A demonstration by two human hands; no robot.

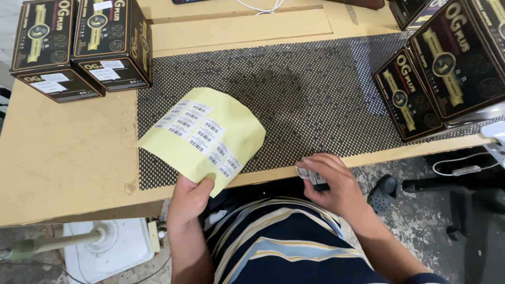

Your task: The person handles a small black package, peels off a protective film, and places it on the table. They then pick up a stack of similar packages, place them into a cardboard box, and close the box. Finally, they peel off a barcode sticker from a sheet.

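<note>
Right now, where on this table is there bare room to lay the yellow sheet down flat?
The dotted mat lies bare between the yellow label sheet in the left hand and the dark boxes at right. The bare wood below the two boxes at left is free too. Both far corners are crowded; the right hand pinches a peeled label at the near edge.

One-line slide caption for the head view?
Left hand holds yellow barcode-label sheet; right hand pinches one peeled white label above dotted mat.

The right hand (332, 181) is covering most of the small barcode sticker (309, 176) pinched in its fingertips. The left hand's (189, 199) thumb is hiding the yellow label sheet's (210, 138) lower corner; its barcodes are staying too small to read.
</note>
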